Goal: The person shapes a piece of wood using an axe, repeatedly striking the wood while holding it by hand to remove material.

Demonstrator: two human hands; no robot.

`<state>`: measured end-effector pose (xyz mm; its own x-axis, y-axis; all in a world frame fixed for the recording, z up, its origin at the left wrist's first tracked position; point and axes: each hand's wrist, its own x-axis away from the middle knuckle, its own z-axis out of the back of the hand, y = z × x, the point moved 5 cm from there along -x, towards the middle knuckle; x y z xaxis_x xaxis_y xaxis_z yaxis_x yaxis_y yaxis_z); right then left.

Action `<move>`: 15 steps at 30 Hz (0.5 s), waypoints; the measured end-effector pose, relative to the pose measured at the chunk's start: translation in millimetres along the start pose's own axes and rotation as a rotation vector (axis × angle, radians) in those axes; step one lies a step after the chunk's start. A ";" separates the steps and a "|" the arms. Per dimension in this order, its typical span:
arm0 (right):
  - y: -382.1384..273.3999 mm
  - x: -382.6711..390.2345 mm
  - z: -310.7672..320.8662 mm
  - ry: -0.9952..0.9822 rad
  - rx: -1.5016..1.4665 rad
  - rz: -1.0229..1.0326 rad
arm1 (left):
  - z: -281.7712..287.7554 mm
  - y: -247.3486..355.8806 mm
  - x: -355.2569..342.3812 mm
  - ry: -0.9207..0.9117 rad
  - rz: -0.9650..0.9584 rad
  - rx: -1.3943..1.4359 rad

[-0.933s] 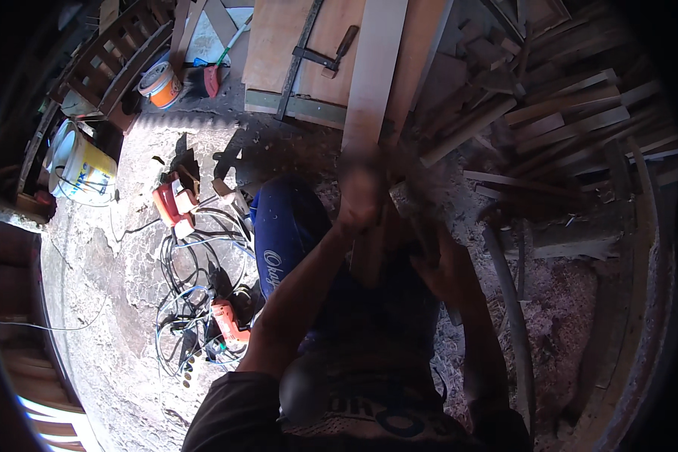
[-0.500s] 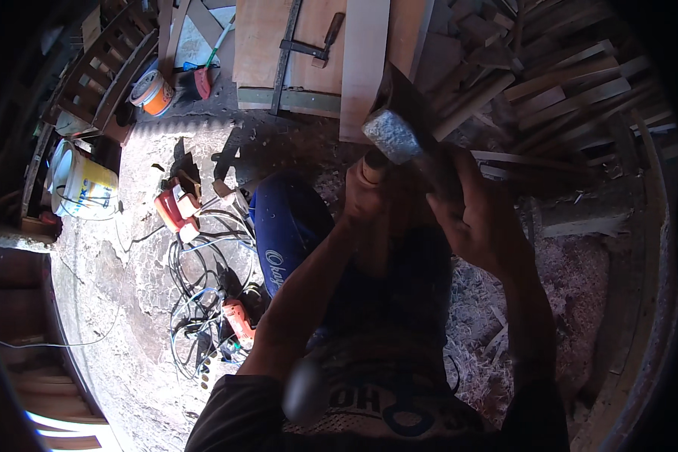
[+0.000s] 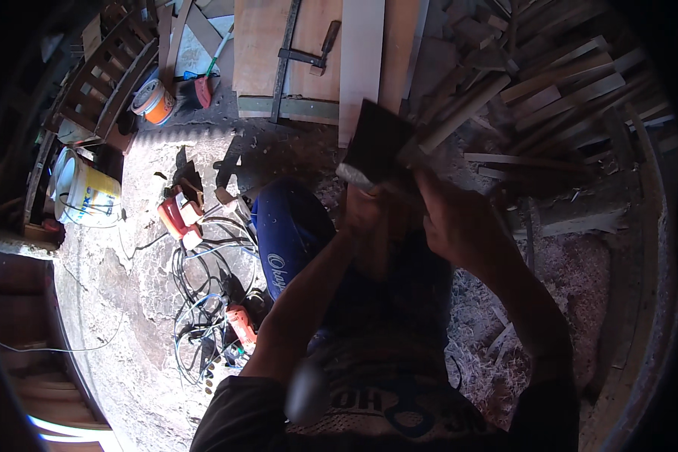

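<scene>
Both forearms rise from the lower edge toward the middle of the frame, elbows bent, the hands meeting just above centre. The left hand (image 3: pixel 365 207) is curled shut around the lower part of a dark, flat-bladed tool (image 3: pixel 375 147), most likely a hatchet, whose pale cutting edge shows at its lower left; the blade stands tilted, its top leaning right. The right hand (image 3: pixel 452 222) sits just beside it on the right, fingers (image 3: pixel 429 188) bent toward the tool's back, but shadow hides whether they clamp it or only rest against it. Behind the tool a pale plank (image 3: pixel 360 68) runs up to the top edge, lying on a workbench (image 3: pixel 264 53) with a long metal clamp (image 3: pixel 290 56) across it. A heap of wooden offcuts (image 3: pixel 550 83) fills the upper right. At centre left, a blue barrel (image 3: pixel 290 233) stands near the left forearm. Further left lie a red power tool (image 3: pixel 177 215), tangled cables (image 3: pixel 203 294), a white-and-yellow bucket (image 3: pixel 87 196) and an orange tub (image 3: pixel 153 102) at upper left. Wood shavings (image 3: pixel 572 264) cover the ground at right.
</scene>
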<state>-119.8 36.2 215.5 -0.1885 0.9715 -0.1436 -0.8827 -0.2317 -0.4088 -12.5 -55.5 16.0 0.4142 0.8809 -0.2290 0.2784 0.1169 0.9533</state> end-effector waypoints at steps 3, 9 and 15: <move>23.0 9.7 -26.5 -0.129 0.084 -0.059 | -5.9 17.9 5.6 -0.004 -0.095 0.177; 39.8 56.4 -49.0 0.202 -0.208 -0.093 | 0.4 75.1 -12.0 0.108 -0.158 -0.051; 74.6 54.5 -51.1 0.322 -0.492 -0.350 | -42.5 136.1 -63.0 -0.045 -0.128 0.163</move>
<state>-173.9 69.4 131.0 0.2774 0.9477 -0.1580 -0.5557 0.0241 -0.8311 -37.5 -75.7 168.5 0.4040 0.8417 -0.3581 0.4658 0.1476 0.8725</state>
